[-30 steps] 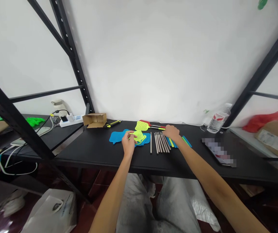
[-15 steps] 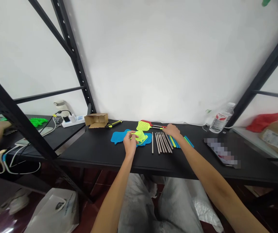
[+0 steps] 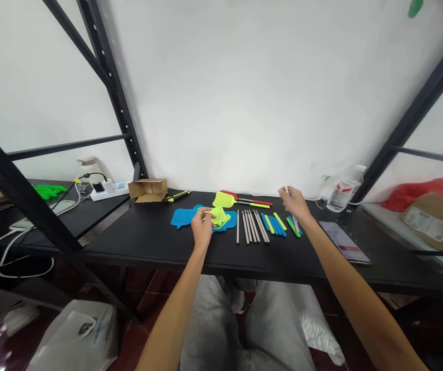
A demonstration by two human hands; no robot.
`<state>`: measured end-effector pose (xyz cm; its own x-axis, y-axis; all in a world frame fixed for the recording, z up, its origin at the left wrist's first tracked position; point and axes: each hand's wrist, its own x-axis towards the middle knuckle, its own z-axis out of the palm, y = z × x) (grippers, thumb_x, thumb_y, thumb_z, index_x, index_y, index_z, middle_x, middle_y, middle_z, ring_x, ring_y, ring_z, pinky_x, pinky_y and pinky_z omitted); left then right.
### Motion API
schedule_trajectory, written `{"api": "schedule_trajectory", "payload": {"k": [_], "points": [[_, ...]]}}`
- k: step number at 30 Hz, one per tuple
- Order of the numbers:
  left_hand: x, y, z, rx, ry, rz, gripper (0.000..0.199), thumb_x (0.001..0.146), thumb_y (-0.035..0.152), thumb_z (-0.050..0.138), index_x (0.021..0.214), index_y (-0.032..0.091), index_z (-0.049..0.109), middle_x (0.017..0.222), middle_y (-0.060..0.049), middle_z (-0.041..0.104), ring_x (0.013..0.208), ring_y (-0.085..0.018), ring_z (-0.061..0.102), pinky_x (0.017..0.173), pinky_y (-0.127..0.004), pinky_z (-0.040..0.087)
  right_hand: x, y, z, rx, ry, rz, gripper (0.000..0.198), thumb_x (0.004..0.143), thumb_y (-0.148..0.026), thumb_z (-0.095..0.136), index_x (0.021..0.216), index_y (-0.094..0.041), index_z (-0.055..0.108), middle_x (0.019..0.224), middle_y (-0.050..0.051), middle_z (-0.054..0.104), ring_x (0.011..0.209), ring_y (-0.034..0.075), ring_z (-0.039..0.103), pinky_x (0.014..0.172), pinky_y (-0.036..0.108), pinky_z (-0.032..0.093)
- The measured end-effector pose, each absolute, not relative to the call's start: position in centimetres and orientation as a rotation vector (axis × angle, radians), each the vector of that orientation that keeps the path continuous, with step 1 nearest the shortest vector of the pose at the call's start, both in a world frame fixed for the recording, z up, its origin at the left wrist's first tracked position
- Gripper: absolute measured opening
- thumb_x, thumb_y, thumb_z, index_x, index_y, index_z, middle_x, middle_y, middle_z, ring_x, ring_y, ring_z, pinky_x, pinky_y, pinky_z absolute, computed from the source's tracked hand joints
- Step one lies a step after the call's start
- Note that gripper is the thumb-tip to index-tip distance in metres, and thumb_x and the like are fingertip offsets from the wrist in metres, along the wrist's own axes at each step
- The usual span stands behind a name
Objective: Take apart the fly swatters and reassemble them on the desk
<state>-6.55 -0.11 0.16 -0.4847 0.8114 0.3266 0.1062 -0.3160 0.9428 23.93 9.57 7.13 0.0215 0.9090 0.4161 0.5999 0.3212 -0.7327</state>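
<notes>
The left hand pinches a yellow-green mesh paddle; the right hand grips a slim silver metal rod, a green plastic stick beneath its fingers: apparently rod pick-up, next requiring steady lift.

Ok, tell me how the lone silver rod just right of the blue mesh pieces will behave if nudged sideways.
The lone silver rod looks slim and apparently round, so it would probably roll. Its straight, metallic look suggests stiffness, not floppiness. Pushed right, it could well knock into the neighbouring rods.
</notes>
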Motion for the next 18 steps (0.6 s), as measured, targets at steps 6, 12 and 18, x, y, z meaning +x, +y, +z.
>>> {"api": "schedule_trajectory", "payload": {"k": [6,12,18], "points": [[-6.6,-0.1,0.3,1.199,1.443,1.845,0.020,0.084,0.027,0.050,0.096,0.019,0.063,0.079,-0.002,0.066,0.047,-0.010,0.056,0.048,-0.024,0.046,27.5,10.0,4.6,-1.938,-1.939,0.175,0.022,0.082,-0.035,0.061,0.083,-0.018,0.074,0.085,0.010,0.073,0.090,0.027,0.068,0.072,0.028,0.044],[-6.6,-0.1,0.3,1.217,1.457,1.844,0.020,0.084,0.027,0.049,0.096,0.019,0.064,0.079,-0.002,0.067,0.048,-0.010,0.057,0.049,-0.024,0.047,26.7,10.2,3.0,-2.074,-2.041,0.244,0.026,0.077,-0.037,0.066,0.087,-0.016,0.076,0.090,0.016,0.074,0.092,0.031,0.070,0.070,0.030,0.047],[-6.4,-0.2,0.2,1.202,1.442,1.854,0.020,0.084,0.026,0.050,0.096,0.019,0.064,0.079,-0.001,0.067,0.047,-0.010,0.057,0.049,-0.024,0.047,25.5,10.5,3.4,-2.202,-2.065,0.227,0.032,0.074,-0.033,0.066,0.097,-0.011,0.072,0.095,0.022,0.072,0.094,0.033,0.070,0.068,0.032,0.050]]}}
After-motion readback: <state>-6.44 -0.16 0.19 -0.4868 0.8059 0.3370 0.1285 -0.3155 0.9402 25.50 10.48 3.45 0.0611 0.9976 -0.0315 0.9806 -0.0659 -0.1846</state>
